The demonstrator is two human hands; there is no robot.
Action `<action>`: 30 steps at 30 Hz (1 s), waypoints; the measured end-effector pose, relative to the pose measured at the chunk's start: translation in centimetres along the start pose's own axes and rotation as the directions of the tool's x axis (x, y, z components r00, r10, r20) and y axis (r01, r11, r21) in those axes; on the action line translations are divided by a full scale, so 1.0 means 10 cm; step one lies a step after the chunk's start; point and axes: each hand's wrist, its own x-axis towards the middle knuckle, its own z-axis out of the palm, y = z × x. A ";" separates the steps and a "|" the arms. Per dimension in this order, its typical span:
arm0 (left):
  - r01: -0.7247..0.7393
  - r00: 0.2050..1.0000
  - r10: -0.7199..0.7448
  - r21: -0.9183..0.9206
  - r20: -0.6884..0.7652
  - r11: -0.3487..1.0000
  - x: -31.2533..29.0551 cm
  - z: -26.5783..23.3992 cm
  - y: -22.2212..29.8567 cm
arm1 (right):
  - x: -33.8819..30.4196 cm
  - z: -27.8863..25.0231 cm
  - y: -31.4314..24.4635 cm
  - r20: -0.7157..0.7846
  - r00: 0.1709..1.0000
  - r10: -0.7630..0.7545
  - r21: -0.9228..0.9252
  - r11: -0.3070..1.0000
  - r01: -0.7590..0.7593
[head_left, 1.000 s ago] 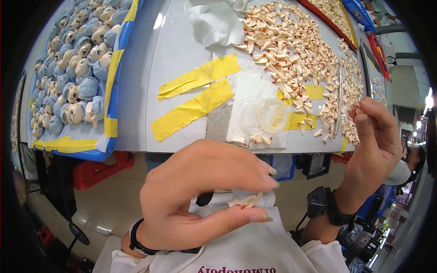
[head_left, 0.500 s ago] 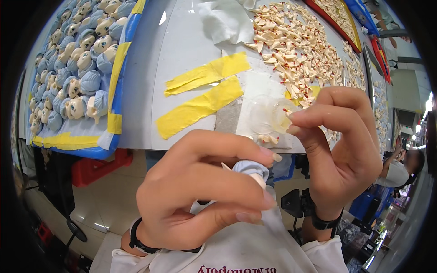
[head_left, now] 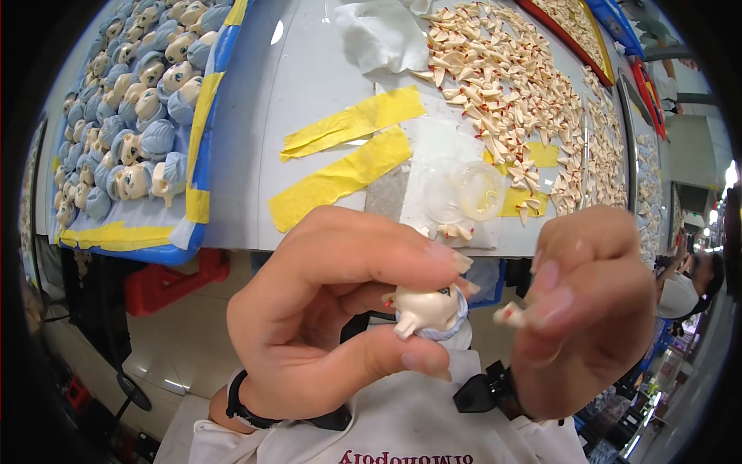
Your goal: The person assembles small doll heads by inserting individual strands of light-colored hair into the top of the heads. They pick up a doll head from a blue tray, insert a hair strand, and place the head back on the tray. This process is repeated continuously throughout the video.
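Note:
My left hand (head_left: 332, 309) pinches a small doll head (head_left: 429, 309) between thumb and fingers. The head is cream with light blue hair and lies tilted, its neck stub pointing down toward me. At its left side a pointed cream bit with red shows. To the right of it, my right hand (head_left: 587, 301), partly blurred, holds a small cream pointed piece (head_left: 510, 314) with a red end between thumb and index finger. That piece is apart from the head. Beyond the hands, a clear round shallow dish (head_left: 483, 193) stands on the white mat.
A blue tray (head_left: 202, 155) edged with yellow tape holds many similar doll heads at left. Loose cream pointed pieces (head_left: 502, 85) spread over the table at back right. Yellow tape strips (head_left: 340, 178) and a crumpled white cloth (head_left: 384, 39) lie on the tabletop.
My right hand has come from the clear dish down toward me with the small piece. My left hand has turned the doll head, so its neck stub now shows.

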 end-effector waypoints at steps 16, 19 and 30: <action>0.109 0.987 -0.114 -0.052 -0.109 0.993 -0.09 0.01 0.01 | 0.01 0.13 0.08 0.105 0.986 -0.133 0.011 0.991 0.133; -0.126 0.992 0.117 0.236 0.051 0.964 -0.04 -0.10 0.01 | 0.03 0.00 0.06 0.159 0.981 -0.107 0.022 0.994 0.105; -0.328 0.936 0.249 0.868 0.247 0.372 0.10 -0.27 0.38 | -0.11 -0.98 0.24 -0.323 0.876 0.359 0.042 0.930 -0.366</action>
